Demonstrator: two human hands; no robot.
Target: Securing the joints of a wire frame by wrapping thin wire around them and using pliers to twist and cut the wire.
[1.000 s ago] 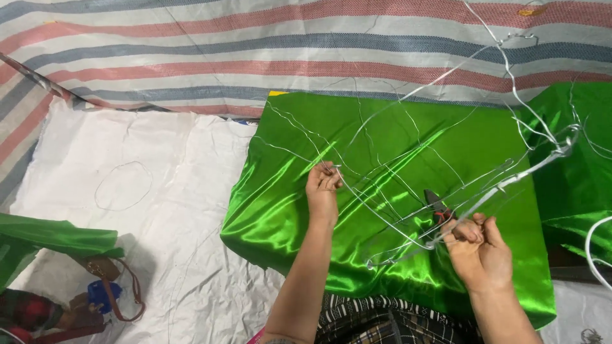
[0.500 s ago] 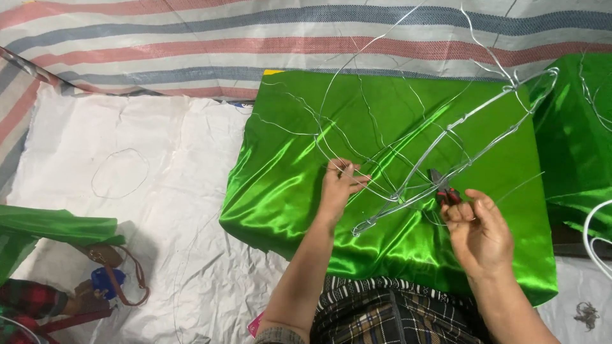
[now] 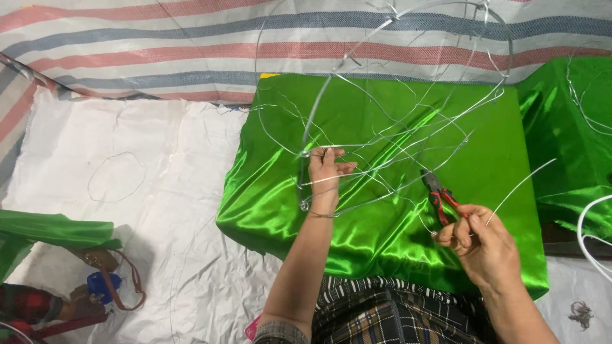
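Thin silvery wire frame (image 3: 382, 127) of looping curves held above glossy green satin cloth (image 3: 382, 236).
Left hand (image 3: 326, 172) pinches a wire; right hand (image 3: 479, 239) grips red-handled pliers (image 3: 438, 191), whose long axis points up-left toward the frame.

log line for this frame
left hand: grips wire frame | right hand: holds pliers | under: green satin
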